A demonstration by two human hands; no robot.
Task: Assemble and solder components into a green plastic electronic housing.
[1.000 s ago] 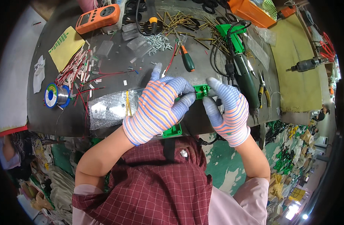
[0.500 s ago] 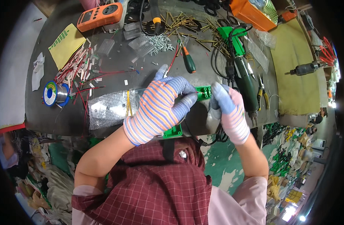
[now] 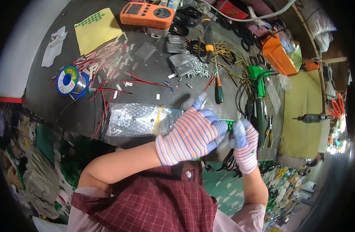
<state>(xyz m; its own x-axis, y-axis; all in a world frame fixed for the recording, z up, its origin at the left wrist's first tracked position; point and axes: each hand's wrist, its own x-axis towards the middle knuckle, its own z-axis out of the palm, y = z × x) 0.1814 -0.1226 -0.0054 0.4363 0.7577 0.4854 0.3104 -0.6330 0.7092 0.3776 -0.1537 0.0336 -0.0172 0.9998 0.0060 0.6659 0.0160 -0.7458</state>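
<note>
My left hand [image 3: 195, 131], in a striped knit glove, has its thumb and fingers closed on a small green plastic part [image 3: 230, 124] with round holes. Much of that part is hidden behind the fingers. Its right end lies against my right hand [image 3: 247, 146], gloved the same way, whose fingertips are pinched together; I cannot make out what is between them. Just beyond the left hand rests a screwdriver [image 3: 219, 92] with a green and orange handle. Left of that hand lies a bubble-wrapped package [image 3: 133, 120] with a yellow rubber band.
Red and black wires [image 3: 104, 65] with white ends spread left, near a solder spool [image 3: 71, 81]. An orange meter [image 3: 146, 15], silver screws [image 3: 198, 65] and long brass screws [image 3: 233, 58] lie farther back. A green power screwdriver [image 3: 258, 108] and pliers [image 3: 268, 131] lie right.
The whole view has turned, so the bench things appear lower and farther right. Both hands stay together at the green part, the left still gripping it.
</note>
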